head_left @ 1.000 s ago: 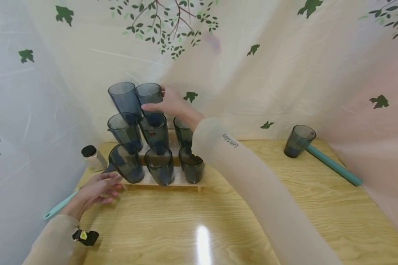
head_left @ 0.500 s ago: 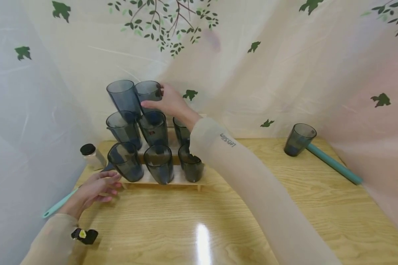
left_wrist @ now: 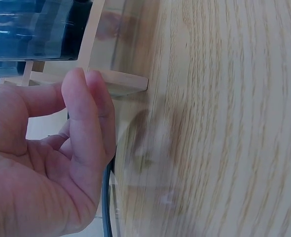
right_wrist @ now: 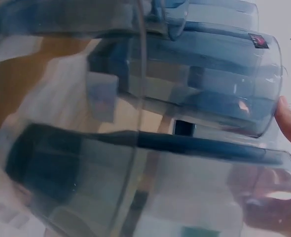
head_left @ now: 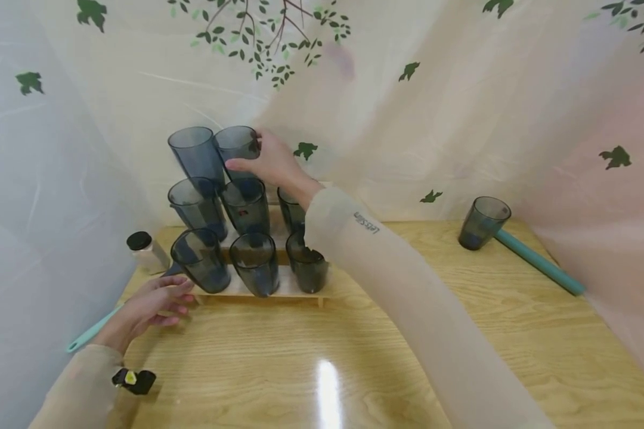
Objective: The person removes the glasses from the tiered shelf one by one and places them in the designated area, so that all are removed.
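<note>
The right hand grips a tumbler by its upper part, thumb across the front, fingers at the right of the rim. The tumbler is smoky blue-grey and see-through, with a wide round mouth. It is in the back row at the stepped wooden rack, right beside a similar glass; its base is hidden. The left hand, fingers loosely bent, is at the rack's front left corner; contact is unclear.
</note>
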Motion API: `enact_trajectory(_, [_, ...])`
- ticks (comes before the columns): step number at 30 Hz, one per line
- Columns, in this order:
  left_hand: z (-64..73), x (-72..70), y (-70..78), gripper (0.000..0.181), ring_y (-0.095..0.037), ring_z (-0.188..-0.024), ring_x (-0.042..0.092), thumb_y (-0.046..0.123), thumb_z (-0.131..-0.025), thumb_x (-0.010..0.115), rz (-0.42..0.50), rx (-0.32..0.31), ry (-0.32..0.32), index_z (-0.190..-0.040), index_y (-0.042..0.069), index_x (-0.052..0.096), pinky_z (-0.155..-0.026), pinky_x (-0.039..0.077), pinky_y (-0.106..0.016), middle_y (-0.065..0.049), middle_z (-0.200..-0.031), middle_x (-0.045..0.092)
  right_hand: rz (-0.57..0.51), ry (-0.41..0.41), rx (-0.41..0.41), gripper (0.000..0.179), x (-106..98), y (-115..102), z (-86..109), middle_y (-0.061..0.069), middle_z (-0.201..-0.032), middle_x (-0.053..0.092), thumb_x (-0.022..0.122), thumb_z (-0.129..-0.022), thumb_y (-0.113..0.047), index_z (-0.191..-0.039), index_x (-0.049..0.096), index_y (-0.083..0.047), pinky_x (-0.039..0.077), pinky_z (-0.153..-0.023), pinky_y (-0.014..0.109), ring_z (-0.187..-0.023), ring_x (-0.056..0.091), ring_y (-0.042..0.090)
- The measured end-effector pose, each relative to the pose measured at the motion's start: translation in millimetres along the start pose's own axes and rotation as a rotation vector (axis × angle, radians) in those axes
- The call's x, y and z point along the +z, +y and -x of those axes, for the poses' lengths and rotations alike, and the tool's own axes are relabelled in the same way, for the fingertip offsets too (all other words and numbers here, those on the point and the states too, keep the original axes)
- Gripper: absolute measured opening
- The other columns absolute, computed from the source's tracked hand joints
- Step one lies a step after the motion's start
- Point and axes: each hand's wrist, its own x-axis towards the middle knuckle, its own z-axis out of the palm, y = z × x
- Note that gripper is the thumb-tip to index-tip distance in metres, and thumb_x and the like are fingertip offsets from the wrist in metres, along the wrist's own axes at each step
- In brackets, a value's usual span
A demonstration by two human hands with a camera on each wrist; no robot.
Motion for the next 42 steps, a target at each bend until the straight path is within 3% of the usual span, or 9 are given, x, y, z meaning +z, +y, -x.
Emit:
enact_trajectory(11, [-0.6,-4.1,3.4,0.050,-0.015,-0.080,0.067,0.036,-0.104,0.058,-0.017,0.007,-0.031,-0.134,0.000,0.042,-0.065,0.059,-0.032,0.001,-0.099,0.071,0.054,0.044,0.008,0.094,-33,0,9.7,-0.002,-0.154,0.044,0.080,-0.084,-0.051,-0.158,0.032,-0.017,0.040,-0.108,0.027,-0.137,0.043,0.010])
enact_trajectory(21, [-1.5,-2.8,3.3,0.053,-0.015,-0.081,0.066,0.036,-0.105,0.058,-0.024,0.000,-0.035,-0.136,-0.002,0.040,-0.066,0.059,-0.032,0.001,-0.100,0.071,-0.045,0.128,0.078,0.094,-88,21,30.4,0.001,-0.150,0.046,0.083,-0.081,-0.050,-0.156,0.035,-0.019,0.042,-0.107,0.032,-0.135,0.043,0.013])
enact_trajectory(28, [-1.2,-4.5,2.8,0.058,-0.017,-0.083,0.066,0.038,-0.104,0.058,-0.044,0.001,-0.039,-0.139,-0.004,0.038,-0.068,0.060,-0.034,-0.001,-0.103,0.071,-0.112,0.230,0.078,0.090,-130,55,61.7,0.005,-0.150,0.045,0.084,-0.083,-0.043,-0.155,0.037,-0.019,0.050,-0.100,0.033,-0.132,0.047,0.016])
enact_trajectory(35, [0.4,-6.5,5.2,0.059,-0.017,-0.083,0.066,0.038,-0.104,0.058,-0.051,-0.010,-0.039,-0.139,-0.004,0.037,-0.068,0.060,-0.034,-0.001,-0.103,0.071,-0.094,0.313,0.111,0.087,-159,102,105.1,0.003,-0.146,0.050,0.084,-0.082,-0.047,-0.153,0.041,-0.021,0.048,-0.101,0.042,-0.126,0.055,0.021])
enact_trajectory(39, [1.1,-5.9,6.0,0.060,-0.018,-0.084,0.066,0.039,-0.104,0.058,-0.048,-0.014,-0.039,-0.140,-0.004,0.037,-0.068,0.060,-0.034,-0.001,-0.103,0.071,-0.085,0.358,0.131,0.085,-170,133,131.1,0.002,-0.144,0.052,0.083,-0.081,-0.051,-0.151,0.043,-0.022,0.051,-0.086,0.041,-0.123,0.056,0.019])
enact_trajectory(42, [1.0,-5.0,5.3,0.061,-0.017,-0.083,0.066,0.040,-0.104,0.058,-0.044,-0.015,-0.039,-0.141,-0.004,0.037,-0.068,0.060,-0.033,0.000,-0.102,0.071,-0.092,0.391,0.156,0.086,-174,156,150.2,0.002,-0.144,0.051,0.082,-0.081,-0.053,-0.152,0.042,-0.025,0.050,-0.084,0.039,-0.122,0.055,0.020])
